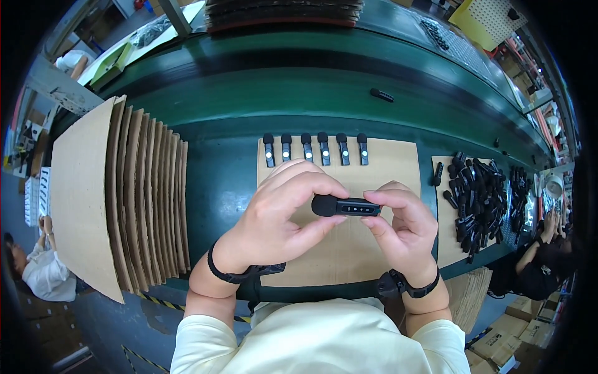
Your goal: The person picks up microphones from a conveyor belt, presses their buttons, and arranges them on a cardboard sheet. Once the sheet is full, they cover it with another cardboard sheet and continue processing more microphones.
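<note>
Between my two hands I hold a small black clip-on microphone [355, 207] sideways, its foam-covered head to the left. My left hand [283, 209] pinches it by the foam end, thumb below and index finger above. The thumb and index finger of my right hand [405, 218] grip its other end. Small marks or lights show along its face. Beneath my hands lies a flat cardboard sheet [336, 262]. Along its far edge several similar microphones [324, 149] lie in a row, foam heads away from me, each with a pale round spot.
Upright cardboard sheets [143, 199] stand packed at left. A heap of black microphones [476, 199] covers another cardboard sheet [447, 243] at right. One microphone [382, 95] lies on the green conveyor belt [280, 87]. Co-workers sit at far left [47, 271] and far right [539, 268].
</note>
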The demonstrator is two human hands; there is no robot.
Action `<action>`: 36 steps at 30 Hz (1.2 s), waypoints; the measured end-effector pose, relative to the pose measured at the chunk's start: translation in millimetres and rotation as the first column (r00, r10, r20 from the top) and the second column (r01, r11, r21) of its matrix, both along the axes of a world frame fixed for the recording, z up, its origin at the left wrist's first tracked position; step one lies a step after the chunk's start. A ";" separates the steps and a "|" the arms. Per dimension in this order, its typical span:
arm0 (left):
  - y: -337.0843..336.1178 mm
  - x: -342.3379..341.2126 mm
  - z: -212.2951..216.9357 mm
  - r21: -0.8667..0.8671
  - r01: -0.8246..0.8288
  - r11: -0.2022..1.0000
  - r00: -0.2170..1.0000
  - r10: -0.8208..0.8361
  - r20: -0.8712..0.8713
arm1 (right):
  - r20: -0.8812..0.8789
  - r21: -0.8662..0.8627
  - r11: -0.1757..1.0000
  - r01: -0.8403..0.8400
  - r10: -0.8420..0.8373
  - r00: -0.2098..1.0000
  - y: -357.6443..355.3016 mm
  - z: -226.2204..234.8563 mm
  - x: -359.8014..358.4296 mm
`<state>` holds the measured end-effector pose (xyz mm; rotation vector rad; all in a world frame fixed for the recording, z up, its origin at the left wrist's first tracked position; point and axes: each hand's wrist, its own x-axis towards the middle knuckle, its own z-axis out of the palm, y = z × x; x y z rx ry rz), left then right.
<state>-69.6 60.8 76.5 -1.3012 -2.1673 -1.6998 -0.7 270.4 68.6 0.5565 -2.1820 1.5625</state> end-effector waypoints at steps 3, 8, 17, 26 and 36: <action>1.1 -2.0 -2.1 0.026 0.013 1.000 0.999 -0.012 -0.053 | 0.002 0.004 1.000 0.003 -0.003 1.000 0.0 0.6 1.0; 0.5 -1.9 -1.5 0.012 0.020 1.000 0.998 -0.019 -0.062 | 0.006 0.006 1.000 0.007 -0.007 1.000 -0.5 0.4 1.4; 3.6 1.1 0.8 0.010 0.016 1.000 0.999 -0.016 0.041 | -0.012 0.045 0.999 -0.025 0.026 1.000 -0.6 2.0 1.8; 10.0 -0.6 -5.6 -0.115 0.009 0.993 0.996 -0.019 -0.091 | -0.079 0.037 0.999 0.005 -0.002 0.997 -3.6 8.1 -1.3; 9.0 -6.7 -21.7 -0.408 -0.114 0.906 0.987 0.059 -0.146 | 0.238 0.340 0.940 0.004 -0.090 0.967 47.2 -8.1 -24.7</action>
